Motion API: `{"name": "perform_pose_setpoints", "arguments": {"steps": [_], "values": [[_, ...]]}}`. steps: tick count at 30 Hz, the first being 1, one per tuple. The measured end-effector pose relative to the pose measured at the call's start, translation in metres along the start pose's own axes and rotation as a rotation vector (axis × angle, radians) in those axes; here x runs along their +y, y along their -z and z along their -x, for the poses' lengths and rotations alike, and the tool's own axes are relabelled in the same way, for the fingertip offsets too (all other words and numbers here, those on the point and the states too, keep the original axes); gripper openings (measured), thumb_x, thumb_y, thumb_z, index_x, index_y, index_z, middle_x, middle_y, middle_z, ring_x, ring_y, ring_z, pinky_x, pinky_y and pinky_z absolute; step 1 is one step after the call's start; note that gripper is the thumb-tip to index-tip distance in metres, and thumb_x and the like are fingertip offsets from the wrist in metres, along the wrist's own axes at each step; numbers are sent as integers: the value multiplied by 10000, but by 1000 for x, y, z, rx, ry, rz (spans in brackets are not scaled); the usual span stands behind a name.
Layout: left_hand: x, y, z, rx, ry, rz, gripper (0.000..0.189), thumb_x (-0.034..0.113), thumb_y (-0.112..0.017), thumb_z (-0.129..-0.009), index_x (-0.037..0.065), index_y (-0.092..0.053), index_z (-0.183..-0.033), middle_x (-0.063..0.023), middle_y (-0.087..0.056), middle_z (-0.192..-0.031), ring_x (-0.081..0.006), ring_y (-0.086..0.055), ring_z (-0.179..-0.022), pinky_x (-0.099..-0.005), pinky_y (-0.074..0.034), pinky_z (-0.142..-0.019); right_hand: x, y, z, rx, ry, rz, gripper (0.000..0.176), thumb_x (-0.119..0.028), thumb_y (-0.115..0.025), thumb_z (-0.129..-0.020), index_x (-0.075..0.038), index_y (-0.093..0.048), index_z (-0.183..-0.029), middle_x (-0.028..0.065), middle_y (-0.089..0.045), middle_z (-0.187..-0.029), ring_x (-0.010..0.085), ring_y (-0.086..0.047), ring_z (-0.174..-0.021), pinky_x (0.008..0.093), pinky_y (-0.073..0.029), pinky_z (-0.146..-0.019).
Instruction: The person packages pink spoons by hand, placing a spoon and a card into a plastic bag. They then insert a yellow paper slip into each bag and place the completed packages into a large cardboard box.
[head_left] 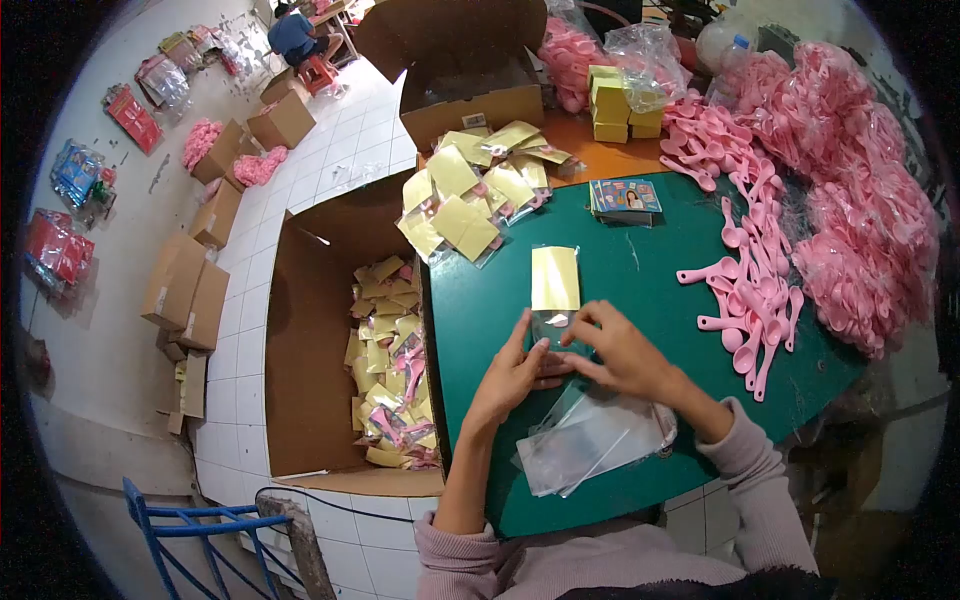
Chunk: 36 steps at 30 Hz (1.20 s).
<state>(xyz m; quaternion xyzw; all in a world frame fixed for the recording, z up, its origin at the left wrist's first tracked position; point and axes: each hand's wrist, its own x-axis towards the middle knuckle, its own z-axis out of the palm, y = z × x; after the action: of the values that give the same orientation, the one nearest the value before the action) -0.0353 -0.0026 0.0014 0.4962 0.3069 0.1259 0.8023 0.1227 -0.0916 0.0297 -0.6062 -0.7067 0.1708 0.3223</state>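
Note:
A clear plastic bag (550, 325) with a pale yellow card (555, 278) in its far end lies on the green tabletop, in front of me. My left hand (515, 378) has its fingers closed around the near left end of this bag. From the right, my right hand (622, 352) bends over the same end, fingers curled and pinching at the plastic. Part of the bag is hidden under my fingers. Just below my hands are flat, clear plastic bags (585, 445) in a loose stack.
Pink plastic spoons (750, 300) lie heaped at right, beside large bagged bundles (860, 200). Finished-looking packets (465, 195) pile up at the back left. A deep cardboard box (340, 250) with more packets adjoins the table's left edge. Printed cards (625, 200) and yellow blocks (610, 105) stand behind.

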Motion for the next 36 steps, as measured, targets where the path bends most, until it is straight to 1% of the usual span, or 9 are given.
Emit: {"name": "perform_pose_setpoints", "arguments": {"steps": [2,5,11,16,24,26,30,32,36], "values": [[4,-4,5,99,60,-33,669,222,-409,-919,135,77,-1371,-200,-546,-1040,-273,-579,-933,-389,-506,-750,-4,-6,3,13,-6,11,212,-152,-607,-738,-40,-538,-904,125,-483,-909,290,-472,-910,384,-389,-799],[9,-3,8,64,37,-40,702,275,-377,-927,153,172,-1347,-211,-528,-1063,-273,-574,-933,-393,-506,-749,0,-16,0,79,18,33,190,-145,-616,-730,-48,-557,-882,100,-480,-875,261,-464,-853,354,-390,-756],[4,1,3,-3,-11,-111,675,400,-257,-932,190,266,-1306,-193,-519,-1105,-271,-580,-931,-375,-506,-740,8,-21,-15,46,-33,-120,178,-196,-606,-750,-45,-563,-834,111,-504,-809,268,-494,-813,355,-412,-709],[-5,3,-1,-78,-144,-257,670,482,-198,-910,215,281,-1295,-216,-462,-1175,-301,-537,-1008,-376,-504,-747,7,-14,-20,-64,-242,-304,273,-266,-653,-721,-21,-601,-828,104,-557,-724,193,-537,-653,317,-425,-588],[-5,2,0,-121,-254,-444,699,555,-177,-878,230,284,-1293,-244,-413,-1211,-307,-516,-1034,-386,-503,-748,12,-12,-17,-144,-241,-365,222,-195,-658,-697,-24,-600,-827,95,-565,-723,184,-542,-663,305,-426,-590],[-2,5,1,-203,-196,-145,695,538,-178,-888,214,284,-1293,-262,-474,-1129,-297,-564,-949,-387,-508,-733,13,-13,-17,-129,-223,-362,203,-181,-655,-693,-26,-597,-811,97,-563,-728,191,-543,-667,308,-427,-596],[3,3,0,-102,-102,-144,687,470,-243,-913,197,238,-1320,-227,-559,-982,-261,-607,-814,-358,-515,-710,16,-18,-11,-69,-83,-287,166,-168,-645,-692,-46,-571,-777,87,-533,-753,213,-520,-712,322,-420,-638],[-2,12,-6,25,-72,-52,670,346,-364,-920,197,114,-1366,-173,-589,-922,-240,-612,-793,-336,-516,-699,15,-20,-9,-90,-72,-296,156,-166,-641,-695,-53,-559,-766,82,-519,-756,220,-509,-734,327,-414,-654],[-8,17,-9,16,-120,-145,654,142,-456,-889,159,-26,-1382,-112,-586,-837,-163,-600,-730,-275,-512,-641,8,-19,-9,-90,-1,-201,152,-133,-646,-698,-51,-532,-756,68,-513,-745,215,-496,-745,321,-400,-642]]}}
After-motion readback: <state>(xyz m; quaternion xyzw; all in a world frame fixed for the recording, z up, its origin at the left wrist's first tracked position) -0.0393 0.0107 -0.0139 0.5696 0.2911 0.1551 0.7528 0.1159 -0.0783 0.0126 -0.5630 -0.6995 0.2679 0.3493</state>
